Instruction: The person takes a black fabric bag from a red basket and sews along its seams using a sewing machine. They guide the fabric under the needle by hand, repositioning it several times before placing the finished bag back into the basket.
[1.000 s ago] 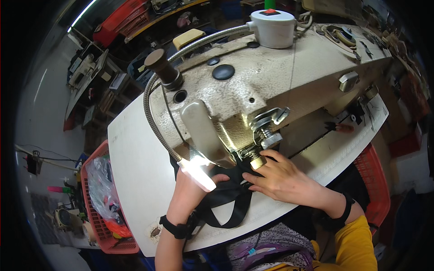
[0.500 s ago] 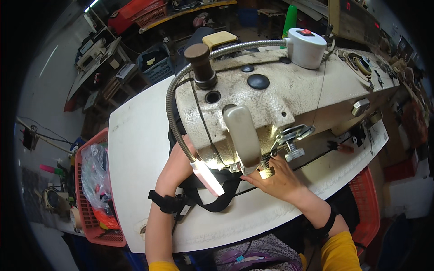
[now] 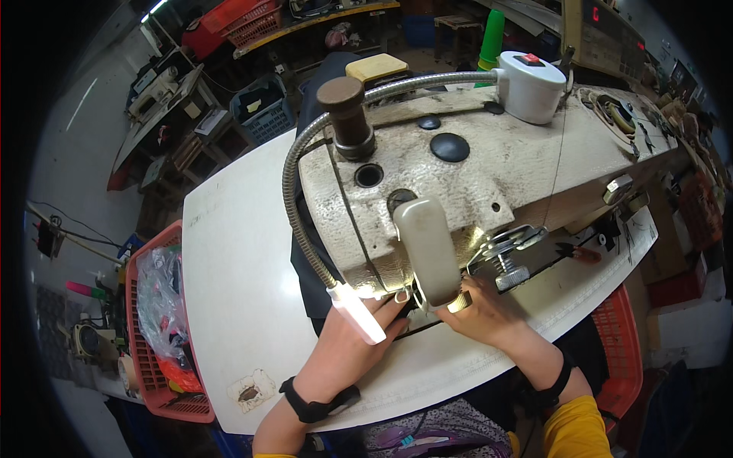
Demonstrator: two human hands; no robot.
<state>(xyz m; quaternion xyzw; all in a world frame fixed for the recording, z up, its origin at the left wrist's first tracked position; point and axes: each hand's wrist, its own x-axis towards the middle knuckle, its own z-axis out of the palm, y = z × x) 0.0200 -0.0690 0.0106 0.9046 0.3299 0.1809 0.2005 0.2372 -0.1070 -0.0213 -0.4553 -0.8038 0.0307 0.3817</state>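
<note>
Under the head of a cream sewing machine [image 3: 473, 160], both my hands work close to the needle area. My left hand [image 3: 347, 351] is partly covered by the glowing lamp tip [image 3: 360, 317]. Its thumb and fingers come together beside the presser area; what lies between them is hidden. Dark fabric [image 3: 307, 284] sits left of the machine head and runs beneath it. My right hand [image 3: 482, 317] rests by the knurled brass screw [image 3: 460, 302], its fingers mostly hidden behind machine parts. A metal cover [image 3: 427, 252] blocks sight of the needle.
The white sewing table [image 3: 237, 267] has a chipped patch at its near left. Red baskets [image 3: 164, 408] flank it on both sides, the left one holding plastic bags. Orange-handled snips [image 3: 586, 254] lie on the right. A flexible metal lamp arm [image 3: 289, 179] curves around the machine head.
My left hand has moved nearer and to the right, toward the needle area. The black strap loop near the front has gone from sight. More dark fabric shows left of the machine.
</note>
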